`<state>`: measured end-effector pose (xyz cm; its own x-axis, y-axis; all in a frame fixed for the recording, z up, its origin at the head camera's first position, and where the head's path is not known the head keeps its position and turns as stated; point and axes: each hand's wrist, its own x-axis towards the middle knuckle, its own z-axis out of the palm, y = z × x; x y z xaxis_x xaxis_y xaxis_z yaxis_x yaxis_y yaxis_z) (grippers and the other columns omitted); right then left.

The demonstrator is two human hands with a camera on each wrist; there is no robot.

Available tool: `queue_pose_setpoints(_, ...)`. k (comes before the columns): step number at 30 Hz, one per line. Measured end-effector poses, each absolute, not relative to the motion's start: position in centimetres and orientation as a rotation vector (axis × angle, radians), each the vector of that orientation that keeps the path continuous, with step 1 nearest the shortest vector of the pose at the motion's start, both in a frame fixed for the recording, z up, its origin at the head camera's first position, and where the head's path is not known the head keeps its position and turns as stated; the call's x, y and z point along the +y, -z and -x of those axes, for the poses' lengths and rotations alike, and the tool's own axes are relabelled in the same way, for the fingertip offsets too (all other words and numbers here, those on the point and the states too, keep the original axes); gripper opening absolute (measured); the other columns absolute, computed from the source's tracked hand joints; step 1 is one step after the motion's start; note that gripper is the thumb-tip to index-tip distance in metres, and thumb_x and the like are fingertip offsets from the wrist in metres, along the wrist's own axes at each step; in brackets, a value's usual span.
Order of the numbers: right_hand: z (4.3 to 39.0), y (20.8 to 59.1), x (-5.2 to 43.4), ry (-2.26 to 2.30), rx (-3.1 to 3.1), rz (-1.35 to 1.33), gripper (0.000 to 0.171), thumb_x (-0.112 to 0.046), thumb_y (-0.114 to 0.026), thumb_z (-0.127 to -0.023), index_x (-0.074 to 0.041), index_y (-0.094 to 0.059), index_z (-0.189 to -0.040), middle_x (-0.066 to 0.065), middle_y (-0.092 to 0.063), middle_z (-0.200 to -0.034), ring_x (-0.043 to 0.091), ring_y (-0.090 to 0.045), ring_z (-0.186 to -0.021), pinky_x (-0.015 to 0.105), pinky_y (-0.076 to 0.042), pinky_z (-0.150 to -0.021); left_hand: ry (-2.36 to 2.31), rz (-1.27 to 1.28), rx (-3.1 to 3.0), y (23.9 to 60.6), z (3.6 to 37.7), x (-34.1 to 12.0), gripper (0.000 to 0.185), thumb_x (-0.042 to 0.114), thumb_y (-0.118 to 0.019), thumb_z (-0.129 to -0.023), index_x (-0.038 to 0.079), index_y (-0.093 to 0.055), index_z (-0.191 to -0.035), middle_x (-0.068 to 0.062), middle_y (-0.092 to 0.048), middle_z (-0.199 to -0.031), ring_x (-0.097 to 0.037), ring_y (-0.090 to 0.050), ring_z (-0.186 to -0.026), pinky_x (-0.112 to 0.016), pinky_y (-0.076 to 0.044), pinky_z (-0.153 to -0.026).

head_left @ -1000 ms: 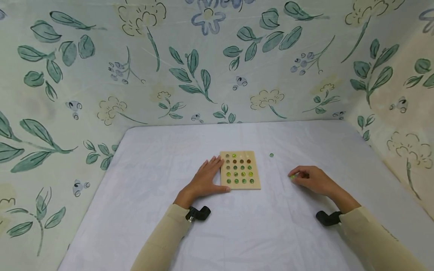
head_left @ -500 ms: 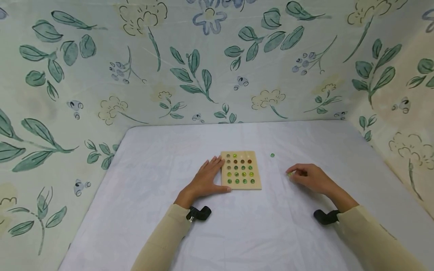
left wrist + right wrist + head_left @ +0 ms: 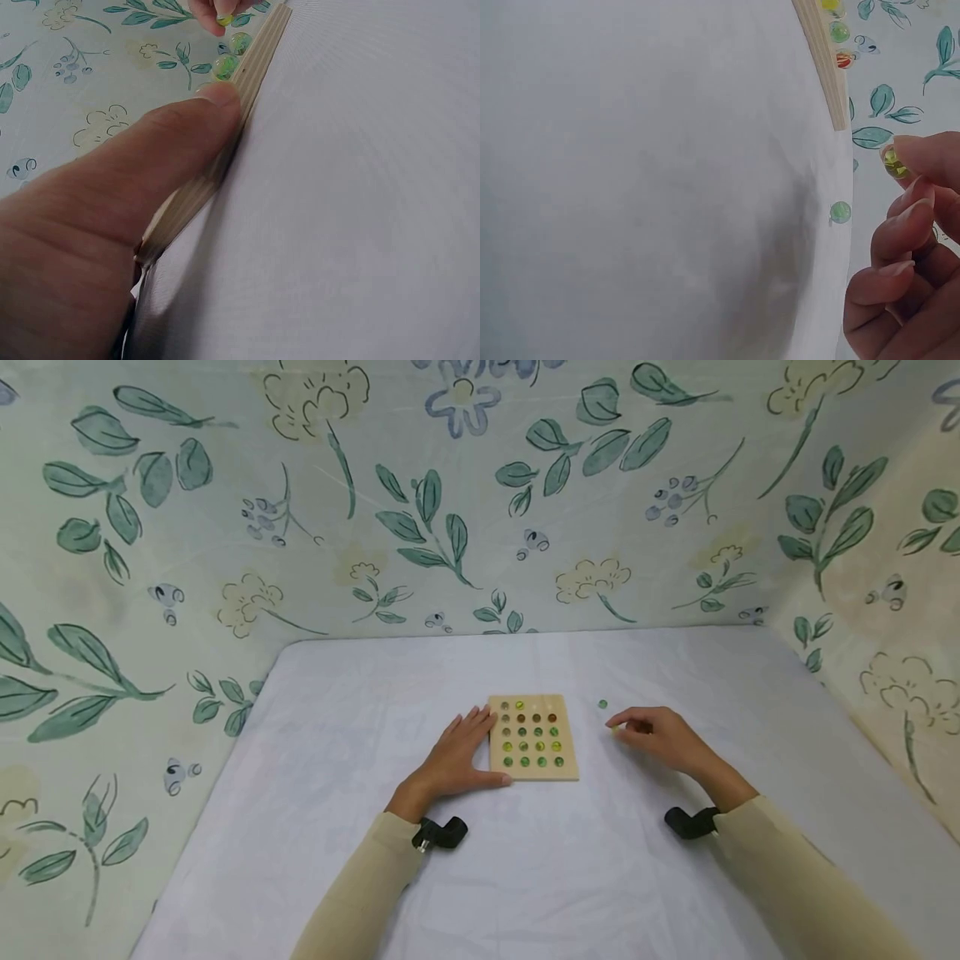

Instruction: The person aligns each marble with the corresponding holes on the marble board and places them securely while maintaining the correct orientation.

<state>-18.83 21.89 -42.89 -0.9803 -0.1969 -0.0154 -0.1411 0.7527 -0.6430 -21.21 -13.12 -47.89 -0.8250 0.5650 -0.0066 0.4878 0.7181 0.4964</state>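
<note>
Left hand point(image 3: 456, 759) lay flat on the white cloth point(image 3: 525, 860), fingers straight, thumb pressed against the near-left edge of the wooden marble board point(image 3: 533, 737), which sat mid-table with most holes filled. Right hand point(image 3: 660, 737) pinched a yellow-green marble point(image 3: 892, 162) at its fingertips, just right of the board and lifted off the cloth. A loose green marble point(image 3: 602, 703) sat on the cloth close beyond those fingertips, near the board's far-right corner.

No text, label, brand, number or sign can be read in any view. The wooden board point(image 3: 532, 737), the white desk point(image 3: 525, 860) and the flowered wall covering point(image 3: 450, 527) carry only plain surfaces or drawn leaves.
</note>
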Motion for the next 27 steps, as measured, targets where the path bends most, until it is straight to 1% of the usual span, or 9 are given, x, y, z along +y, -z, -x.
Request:
queue_pose_setpoints(8,19.9,42.6,20.9,1.069,2.864,0.296,0.021,-0.014,-0.065,-0.092,-0.007,-0.071,-0.111,0.005,-0.054,-0.077,0.022,-0.048,-0.074,0.024,-0.041,-0.054,-0.728,-0.854,2.769,48.1,21.3,-13.1,0.110,0.073,-0.064,-0.074,0.018,-0.016,-0.156,0.004,-0.010,-0.162,-0.012,-0.002,-0.148,-0.031,0.001,-0.119)
queue_pose_setpoints(17,21.2,41.9,20.5,1.127,2.869,0.237,0.024,-0.020,-0.067,-0.092,-0.008,-0.071,-0.113,0.007,-0.054,-0.080,0.023,-0.048,-0.075,0.025,-0.040,-0.055,-0.757,-0.854,2.764,48.1,21.3,-13.2,0.110,0.073,-0.065,-0.074,0.017,-0.017,-0.156,0.004,-0.011,-0.161,-0.013,-0.002,-0.148,-0.033,0.000,-0.120)
queue_pose_setpoints(22,21.7,41.8,20.1,1.137,2.858,0.220,0.025,-0.022,-0.066,-0.093,-0.009,-0.071,-0.114,0.008,-0.054,-0.083,0.024,-0.048,-0.078,0.026,-0.042,-0.058,-0.769,-0.857,2.753,48.1,21.2,-13.2,0.110,0.072,-0.065,-0.074,0.017,-0.017,-0.156,0.002,-0.011,-0.161,-0.014,-0.003,-0.148,-0.034,0.000,-0.120)
queue_pose_setpoints(27,22.3,41.9,19.6,1.144,2.851,0.200,0.024,-0.024,-0.065,-0.093,-0.012,-0.071,-0.114,0.008,-0.055,-0.086,0.024,-0.049,-0.081,0.027,-0.044,-0.061,-0.760,-0.856,2.754,48.1,21.3,-13.2,0.110,0.073,-0.064,-0.074,0.017,-0.017,-0.156,0.003,-0.010,-0.162,-0.013,-0.002,-0.148,-0.032,0.001,-0.120)
